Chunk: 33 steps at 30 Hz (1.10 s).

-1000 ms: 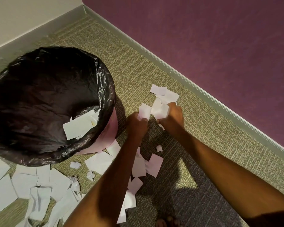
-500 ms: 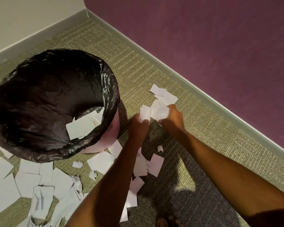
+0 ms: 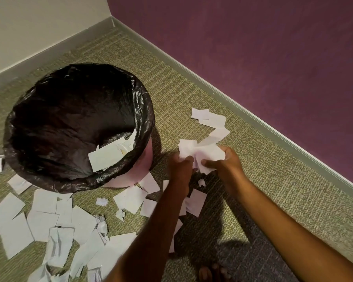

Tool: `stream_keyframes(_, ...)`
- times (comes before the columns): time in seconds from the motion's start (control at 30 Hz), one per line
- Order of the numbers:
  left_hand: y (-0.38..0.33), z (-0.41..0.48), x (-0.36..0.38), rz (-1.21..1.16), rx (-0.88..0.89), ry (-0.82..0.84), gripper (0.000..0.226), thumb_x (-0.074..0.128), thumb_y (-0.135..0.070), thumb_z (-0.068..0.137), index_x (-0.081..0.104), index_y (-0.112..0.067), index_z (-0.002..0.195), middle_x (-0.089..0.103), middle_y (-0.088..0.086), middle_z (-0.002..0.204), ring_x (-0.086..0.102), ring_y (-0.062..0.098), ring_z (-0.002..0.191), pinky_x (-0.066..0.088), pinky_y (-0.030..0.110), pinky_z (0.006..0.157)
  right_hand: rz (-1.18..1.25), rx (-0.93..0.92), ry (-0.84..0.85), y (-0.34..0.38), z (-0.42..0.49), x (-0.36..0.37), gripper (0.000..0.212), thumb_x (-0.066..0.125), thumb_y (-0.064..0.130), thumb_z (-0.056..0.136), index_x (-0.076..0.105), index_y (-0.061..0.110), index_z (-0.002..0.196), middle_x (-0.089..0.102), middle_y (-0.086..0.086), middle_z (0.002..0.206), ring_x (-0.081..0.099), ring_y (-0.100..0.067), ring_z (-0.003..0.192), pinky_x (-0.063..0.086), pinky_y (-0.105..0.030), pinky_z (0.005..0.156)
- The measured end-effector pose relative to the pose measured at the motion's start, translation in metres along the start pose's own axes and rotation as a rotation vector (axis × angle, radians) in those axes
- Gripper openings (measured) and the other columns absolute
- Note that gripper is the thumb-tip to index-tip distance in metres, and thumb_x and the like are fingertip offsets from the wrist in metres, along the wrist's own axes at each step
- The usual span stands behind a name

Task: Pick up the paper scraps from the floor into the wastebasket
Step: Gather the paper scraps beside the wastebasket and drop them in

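Fingers (image 3: pixel 209 162) of the right hand (image 3: pixel 228 165) curl round a crumpled bunch of paper scraps (image 3: pixel 204 151). The left hand (image 3: pixel 180 168) pinches the same bunch from its other edge, fingertips (image 3: pixel 186 159) folded onto the paper. The bunch sits just right of the wastebasket (image 3: pixel 128 181). From this high view I cannot tell whether it is lifted off the carpet (image 3: pixel 273 180) or touching it. Nor can I count its sheets, since the hands cover its lower part.

Both forearms reach forward from the bottom of the picture, the left from the middle and the right from the lower right corner, where it is cut off. The left forearm hides part of a run of loose scraps (image 3: pixel 196 202) lying beneath it. A small crumpled bit (image 3: pixel 201 182) lies between the two wrists. A few flat pieces (image 3: pixel 210 119) lie beyond the hands, toward the baseboard (image 3: pixel 253 121).

The wastebasket is pink-walled, with a black liner (image 3: pixel 145 110) folded over its rim. It holds several white pieces (image 3: pixel 108 157) against its near side, and its bottom is too dark for me to read. A wide scatter of sheets (image 3: pixel 43 220) covers the carpet in front and to the left of it, running past the left and bottom edges. Toes (image 3: pixel 212 273) show at the bottom edge, blurred. A purple wall (image 3: pixel 253 58) and a cream wall (image 3: pixel 39 23) meet at the corner behind.
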<state>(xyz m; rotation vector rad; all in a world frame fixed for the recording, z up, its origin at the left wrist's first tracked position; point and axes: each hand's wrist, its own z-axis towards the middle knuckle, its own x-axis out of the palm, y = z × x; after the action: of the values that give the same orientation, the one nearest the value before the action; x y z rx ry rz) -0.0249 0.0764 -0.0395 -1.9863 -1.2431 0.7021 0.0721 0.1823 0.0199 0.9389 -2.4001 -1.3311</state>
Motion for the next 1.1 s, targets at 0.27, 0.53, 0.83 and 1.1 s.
stream_keyframes(0.27,-0.061,-0.077,-0.010,0.092,0.188,-0.001,0.032,0.059,-0.008,0.095,0.070,-0.014,0.125,0.077,0.003,0.109,0.072,0.014,0.089,0.050,0.017,0.058,0.046,-0.147,0.048,0.018,-0.029,-0.006,0.067,0.085,-0.014,0.079,0.067,0.021,0.133,0.079,-0.007,0.122,0.078,-0.031,0.112,0.066,-0.054,0.090)
stream_keyframes(0.53,-0.106,-0.126,-0.012,-0.117,0.399,-0.060,0.024,0.061,-0.018,0.096,0.072,-0.027,0.114,0.079,-0.003,0.093,0.075,0.021,0.084,0.065,0.043,0.073,0.110,-0.304,0.037,0.087,-0.067,-0.003,0.060,0.081,-0.011,0.087,0.067,0.026,0.132,0.081,-0.002,0.120,0.079,-0.025,0.110,0.067,-0.036,0.074)
stream_keyframes(0.83,-0.186,-0.172,-0.058,-0.066,0.995,-0.265,0.016,0.056,-0.007,0.109,0.068,0.004,0.109,0.068,0.000,0.097,0.067,0.005,0.087,0.058,0.027,0.066,0.274,-0.557,0.224,0.188,-0.125,0.045,0.052,0.078,-0.007,0.091,0.062,0.018,0.133,0.081,-0.005,0.118,0.079,-0.024,0.108,0.064,-0.033,0.074)
stream_keyframes(1.1,-0.207,-0.173,-0.136,-0.187,0.688,-0.247,0.015,0.056,-0.021,0.107,0.066,-0.017,0.118,0.076,0.000,0.098,0.074,0.015,0.084,0.061,0.034,0.065,0.033,-0.559,0.439,0.199,-0.124,0.121,0.051,0.075,-0.003,0.095,0.061,0.025,0.135,0.078,0.002,0.123,0.077,-0.019,0.112,0.068,-0.046,0.088)
